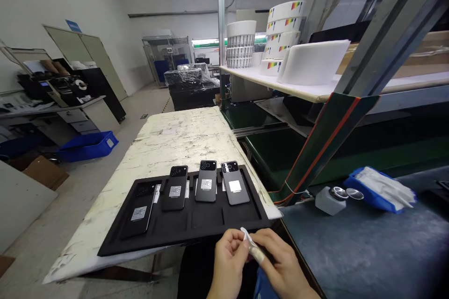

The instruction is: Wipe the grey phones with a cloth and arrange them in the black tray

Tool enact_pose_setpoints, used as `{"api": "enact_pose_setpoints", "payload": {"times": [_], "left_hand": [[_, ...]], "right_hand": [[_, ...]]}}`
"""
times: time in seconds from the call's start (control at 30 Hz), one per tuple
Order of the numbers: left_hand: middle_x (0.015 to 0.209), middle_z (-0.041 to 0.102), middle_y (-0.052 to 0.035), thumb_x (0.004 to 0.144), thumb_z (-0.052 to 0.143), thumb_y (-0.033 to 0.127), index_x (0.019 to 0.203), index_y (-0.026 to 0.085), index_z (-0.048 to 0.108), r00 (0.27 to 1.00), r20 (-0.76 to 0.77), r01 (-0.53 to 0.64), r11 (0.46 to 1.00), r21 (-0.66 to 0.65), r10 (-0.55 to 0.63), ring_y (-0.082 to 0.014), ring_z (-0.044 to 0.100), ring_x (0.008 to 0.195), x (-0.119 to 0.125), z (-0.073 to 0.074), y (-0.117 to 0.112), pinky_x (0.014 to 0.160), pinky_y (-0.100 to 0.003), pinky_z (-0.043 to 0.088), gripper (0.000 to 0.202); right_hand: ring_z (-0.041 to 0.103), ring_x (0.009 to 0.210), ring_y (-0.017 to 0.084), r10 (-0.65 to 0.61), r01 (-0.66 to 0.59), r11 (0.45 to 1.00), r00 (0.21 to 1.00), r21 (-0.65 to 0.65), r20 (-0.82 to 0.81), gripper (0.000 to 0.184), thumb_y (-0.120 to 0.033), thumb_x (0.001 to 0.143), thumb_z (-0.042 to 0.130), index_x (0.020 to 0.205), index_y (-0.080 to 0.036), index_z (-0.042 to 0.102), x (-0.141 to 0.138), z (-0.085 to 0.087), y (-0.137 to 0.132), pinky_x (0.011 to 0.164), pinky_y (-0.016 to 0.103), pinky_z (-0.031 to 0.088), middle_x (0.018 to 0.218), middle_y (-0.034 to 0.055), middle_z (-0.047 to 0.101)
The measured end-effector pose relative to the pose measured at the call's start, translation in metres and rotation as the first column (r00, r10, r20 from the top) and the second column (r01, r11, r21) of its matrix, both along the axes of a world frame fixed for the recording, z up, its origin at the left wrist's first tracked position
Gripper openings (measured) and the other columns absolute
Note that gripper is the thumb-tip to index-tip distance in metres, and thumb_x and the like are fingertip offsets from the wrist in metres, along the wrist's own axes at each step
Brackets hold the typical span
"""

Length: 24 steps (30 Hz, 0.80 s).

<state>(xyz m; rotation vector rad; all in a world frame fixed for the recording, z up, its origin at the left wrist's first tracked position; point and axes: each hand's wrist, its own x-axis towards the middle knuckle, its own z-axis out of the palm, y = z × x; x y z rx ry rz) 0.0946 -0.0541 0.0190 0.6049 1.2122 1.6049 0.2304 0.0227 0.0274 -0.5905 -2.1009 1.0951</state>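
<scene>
Cracked table (182, 133), black tray (206, 218), 4 phones (206, 196); just off the tray's near right corner, left hand (228, 259) and right hand (280, 257) meet — fingers (241, 252) pinched on a white scrap (246, 234) between them, long axis slanting forward-left.

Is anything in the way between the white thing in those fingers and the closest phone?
Nothing visible blocks it; only the tray's near edge lies between the white thing, held between left hand and right hand, and that phone.
</scene>
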Motion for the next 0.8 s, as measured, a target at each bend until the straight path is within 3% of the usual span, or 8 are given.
{"api": "enact_pose_setpoints", "payload": {"times": [0.13,0.27,0.4,0.47,0.53,0.63,0.7,0.8], "left_hand": [[0.082,0.068,-0.0093,0.08,0.07,0.055,0.102,0.012,0.066,0.998,-0.035,0.053,0.998,0.039,-0.051,-0.0156,0.059,0.071,0.003,-0.004,-0.008,0.063,-0.024,0.042,0.048],[0.089,0.069,-0.0113,0.077,0.074,0.044,0.097,0.013,0.069,0.988,-0.152,0.03,1.0,0.002,-0.03,-0.0169,0.061,0.076,0.0,-0.007,-0.012,0.069,-0.025,0.047,0.037],[0.106,0.064,-0.0125,0.068,0.081,0.044,0.109,0.017,0.062,0.971,-0.212,-0.113,0.994,0.003,0.111,-0.0175,0.059,0.083,-0.003,-0.01,-0.01,0.059,-0.021,0.045,0.053],[0.095,0.064,-0.0104,0.068,0.081,0.052,0.104,0.016,0.062,0.982,-0.185,-0.048,0.999,0.015,0.05,-0.0159,0.058,0.076,-0.003,-0.014,-0.007,0.054,-0.019,0.042,0.055],[0.073,0.061,-0.0048,0.071,0.076,0.062,0.09,0.014,0.06,0.989,-0.141,0.057,0.998,0.013,-0.054,-0.0122,0.055,0.061,-0.001,-0.019,-0.004,0.052,-0.02,0.04,0.054],[0.063,0.057,-0.0009,0.07,0.072,0.072,0.083,0.015,0.055,0.994,-0.088,0.069,0.997,-0.035,-0.071,-0.0102,0.052,0.049,0.001,-0.025,0.0,0.048,-0.02,0.039,0.061],[0.063,0.058,-0.0005,0.066,0.073,0.074,0.09,0.015,0.056,0.996,-0.084,0.004,0.999,-0.047,-0.008,-0.0107,0.053,0.048,0.0,-0.027,0.002,0.047,-0.02,0.039,0.066],[0.061,0.059,-0.0005,0.065,0.074,0.075,0.11,0.012,0.057,0.992,-0.106,-0.068,0.997,-0.032,0.065,-0.0119,0.055,0.051,0.0,-0.03,0.005,0.048,-0.02,0.041,0.08]], "right_hand": [[0.065,0.09,0.025,-0.033,0.035,0.997,0.999,0.069,-0.033,0.029,-0.022,0.084,0.067,0.113,-0.026,0.07,0.001,-0.01,0.0,0.08,0.033,0.053,0.101,0.0094,0.069],[0.065,0.085,0.024,-0.024,0.014,0.989,0.998,-0.15,-0.062,0.015,-0.03,0.088,0.063,0.097,-0.025,0.074,0.006,-0.012,0.01,0.078,0.031,0.052,0.092,0.0073,0.07],[0.06,0.065,0.019,0.022,-0.094,0.828,0.99,-0.553,-0.137,0.028,-0.047,0.079,0.073,0.081,-0.019,0.072,0.006,-0.012,0.016,0.061,0.028,0.047,0.074,0.0036,0.066],[0.056,0.058,0.016,0.05,-0.134,0.76,0.987,-0.636,-0.15,0.033,-0.051,0.076,0.075,0.078,-0.018,0.07,0.003,-0.012,0.014,0.056,0.026,0.045,0.068,0.002,0.063],[0.06,0.064,0.019,0.05,-0.091,0.837,0.995,-0.54,-0.091,0.028,-0.047,0.08,0.072,0.08,-0.019,0.07,0.002,-0.013,0.012,0.06,0.028,0.048,0.072,0.0038,0.066],[0.065,0.076,0.023,-0.001,0.004,0.989,1.0,-0.144,0.022,0.015,-0.034,0.087,0.065,0.093,-0.023,0.074,0.003,-0.013,0.009,0.069,0.03,0.052,0.085,0.0077,0.07],[0.067,0.077,0.022,-0.025,0.022,0.994,0.999,0.107,0.03,0.022,-0.025,0.087,0.063,0.106,-0.027,0.074,0.005,-0.015,0.01,0.069,0.03,0.053,0.088,0.0082,0.071],[0.067,0.076,0.023,-0.046,0.043,0.951,0.999,0.307,0.003,0.033,-0.02,0.087,0.062,0.116,-0.03,0.071,0.004,-0.018,0.008,0.068,0.031,0.054,0.09,0.0084,0.071]]}}
